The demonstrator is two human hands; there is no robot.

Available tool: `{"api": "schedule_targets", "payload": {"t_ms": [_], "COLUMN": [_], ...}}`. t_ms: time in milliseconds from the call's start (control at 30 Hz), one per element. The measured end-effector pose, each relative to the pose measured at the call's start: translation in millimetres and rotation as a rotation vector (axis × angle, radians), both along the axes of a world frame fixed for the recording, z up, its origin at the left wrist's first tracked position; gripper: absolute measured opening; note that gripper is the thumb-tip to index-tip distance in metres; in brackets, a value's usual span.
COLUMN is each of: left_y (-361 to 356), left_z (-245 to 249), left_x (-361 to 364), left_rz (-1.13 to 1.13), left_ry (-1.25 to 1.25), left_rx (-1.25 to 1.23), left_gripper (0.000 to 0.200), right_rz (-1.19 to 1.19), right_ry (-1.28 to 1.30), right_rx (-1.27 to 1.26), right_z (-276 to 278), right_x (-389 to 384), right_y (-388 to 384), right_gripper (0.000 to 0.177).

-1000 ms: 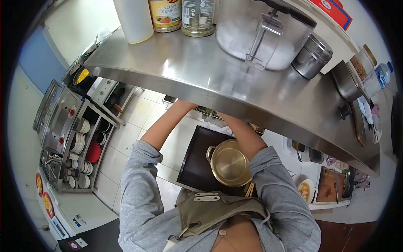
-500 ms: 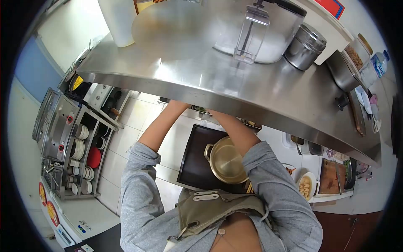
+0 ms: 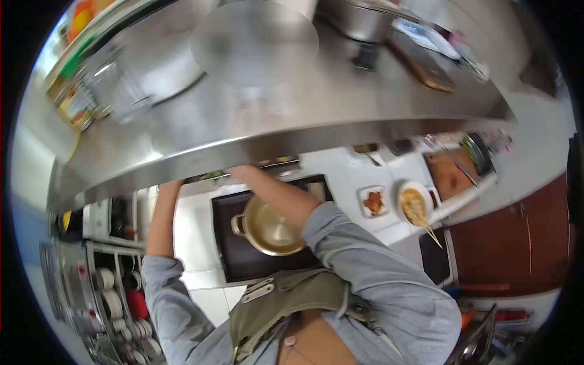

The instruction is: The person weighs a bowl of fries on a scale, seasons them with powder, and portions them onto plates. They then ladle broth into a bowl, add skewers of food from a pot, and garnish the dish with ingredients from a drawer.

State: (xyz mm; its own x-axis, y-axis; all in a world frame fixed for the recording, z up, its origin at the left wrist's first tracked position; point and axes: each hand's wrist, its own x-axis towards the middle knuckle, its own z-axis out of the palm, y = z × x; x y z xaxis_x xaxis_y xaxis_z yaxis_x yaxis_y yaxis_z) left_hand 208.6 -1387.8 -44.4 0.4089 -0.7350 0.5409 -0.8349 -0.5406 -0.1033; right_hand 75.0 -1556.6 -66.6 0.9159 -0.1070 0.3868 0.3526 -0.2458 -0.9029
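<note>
Both my arms reach forward beneath the steel shelf (image 3: 292,143). Only the wrist end of my left hand (image 3: 171,184) shows; the shelf edge covers its fingers. The back of my right hand (image 3: 242,173) shows just below that edge, fingers hidden as well. Close by both is a metal container holding something green (image 3: 213,174), mostly covered by the shelf. Whether either hand grips anything cannot be seen. Under my right forearm stands a brass-coloured pot (image 3: 267,225) with a loop handle, resting on a dark rectangular cooktop or tray (image 3: 222,243).
Right on the white counter are a small dish of reddish-brown food (image 3: 373,201), a white bowl of pale pieces (image 3: 413,204) with chopsticks, and a cutting board (image 3: 451,173) with a knife. A dish rack (image 3: 112,298) stands left. The shelf overhangs my hands.
My view has swung to the right, so the counter, bowl and cutting board show more fully. My hands are farther apart beneath the shelf edge.
</note>
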Motion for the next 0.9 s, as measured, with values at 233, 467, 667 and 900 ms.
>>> {"api": "schedule_targets", "payload": {"t_ms": [233, 467, 667, 900], "left_y": [-19, -21, -21, -22], "left_z": [55, 59, 67, 76], "left_x": [-47, -67, -86, -96], "left_rz": [-0.05, -0.066, -0.051, -0.094], "left_ry": [0.055, -0.074, 0.171, 0.093], "left_rx": [0.118, 0.019, 0.004, -0.014], "left_gripper": [0.03, 0.024, 0.019, 0.016], "right_rz": [0.256, -0.44, -1.062, -1.1], "right_ry": [0.482, 0.335, 0.752, 0.831], "right_rx": [1.142, 0.844, -0.301, -0.683], "right_z": [51, 99, 73, 62], "right_x": [-118, -371, -497, -502], "right_y": [-43, -173, -237, -250], "right_gripper": [0.033, 0.028, 0.019, 0.018]}}
